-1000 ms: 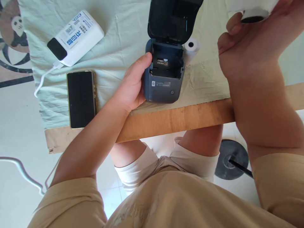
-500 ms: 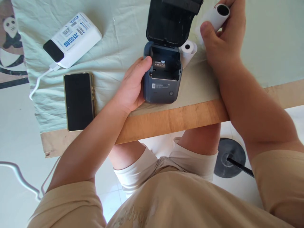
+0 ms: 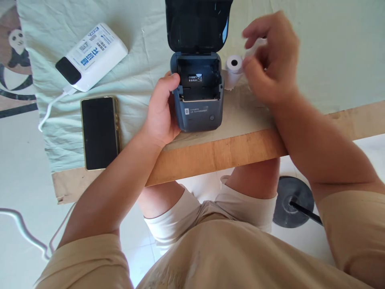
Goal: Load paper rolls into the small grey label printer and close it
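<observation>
My left hand (image 3: 164, 104) grips the left side of a dark blue portable label printer (image 3: 198, 114), its thumb on the top edge. The printer's black lid (image 3: 198, 26) is raised, and the bay inside shows a small printed label but no roll. A small white paper roll (image 3: 233, 76) stands right beside the printer. Over the cloth, my right hand (image 3: 272, 60) is slightly blurred, its fingers bent and spread apart, the thumb tip close to the small roll. Behind those fingers shows part of a larger white paper roll (image 3: 256, 46), mostly hidden by the hand.
A white power bank (image 3: 96, 56) with a plugged-in white cable (image 3: 49, 106) lies at the left. Below it lies a black-screened phone (image 3: 100, 132). Pale green cloth (image 3: 337, 52) covers the table, whose bare wooden edge (image 3: 216, 154) runs along the front. A round black base (image 3: 291, 200) stands on the floor.
My right hand has come down and left, and the larger roll it held up is now mostly behind its loosened fingers. The printer has shifted slightly left in my left hand, turning more upright.
</observation>
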Demonstrator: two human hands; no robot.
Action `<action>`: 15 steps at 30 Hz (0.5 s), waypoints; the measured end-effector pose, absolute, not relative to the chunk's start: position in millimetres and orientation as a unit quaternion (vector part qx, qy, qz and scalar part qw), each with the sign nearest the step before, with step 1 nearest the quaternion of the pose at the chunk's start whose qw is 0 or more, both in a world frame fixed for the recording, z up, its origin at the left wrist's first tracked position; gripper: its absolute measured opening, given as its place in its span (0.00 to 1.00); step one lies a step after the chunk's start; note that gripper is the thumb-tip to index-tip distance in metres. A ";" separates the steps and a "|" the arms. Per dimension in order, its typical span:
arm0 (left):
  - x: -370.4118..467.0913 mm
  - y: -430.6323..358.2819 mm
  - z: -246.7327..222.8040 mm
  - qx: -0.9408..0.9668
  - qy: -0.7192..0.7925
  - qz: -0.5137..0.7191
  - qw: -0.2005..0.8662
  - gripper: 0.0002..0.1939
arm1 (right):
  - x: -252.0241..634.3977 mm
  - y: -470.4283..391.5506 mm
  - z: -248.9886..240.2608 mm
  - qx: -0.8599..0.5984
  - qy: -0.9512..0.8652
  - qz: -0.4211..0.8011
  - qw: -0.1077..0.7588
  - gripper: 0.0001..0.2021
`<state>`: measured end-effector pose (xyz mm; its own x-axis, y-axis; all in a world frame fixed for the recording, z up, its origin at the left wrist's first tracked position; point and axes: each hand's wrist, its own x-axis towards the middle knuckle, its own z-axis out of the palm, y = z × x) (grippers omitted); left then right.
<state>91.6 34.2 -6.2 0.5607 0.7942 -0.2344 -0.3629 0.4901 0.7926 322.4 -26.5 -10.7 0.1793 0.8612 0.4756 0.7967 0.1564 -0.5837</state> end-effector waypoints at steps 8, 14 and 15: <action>97.1 31.6 -6.1 0.358 0.328 0.358 0.798 0.18 | 313.7 -19.8 -13.5 -0.691 -0.661 0.121 0.267 0.25; 95.3 30.5 -2.5 0.356 0.326 0.355 0.801 0.14 | 312.7 -20.7 -14.9 -0.679 -0.659 0.129 0.296 0.20; 94.9 30.9 -2.7 0.353 0.322 0.359 0.802 0.13 | 312.0 -21.2 -14.3 -0.678 -0.658 0.129 0.303 0.20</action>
<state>94.9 30.9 -2.7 0.5343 0.8033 -0.2632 -0.3483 0.4929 0.7973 312.0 -21.2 -14.3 0.1015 0.9692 0.2242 0.8135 0.0488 -0.5795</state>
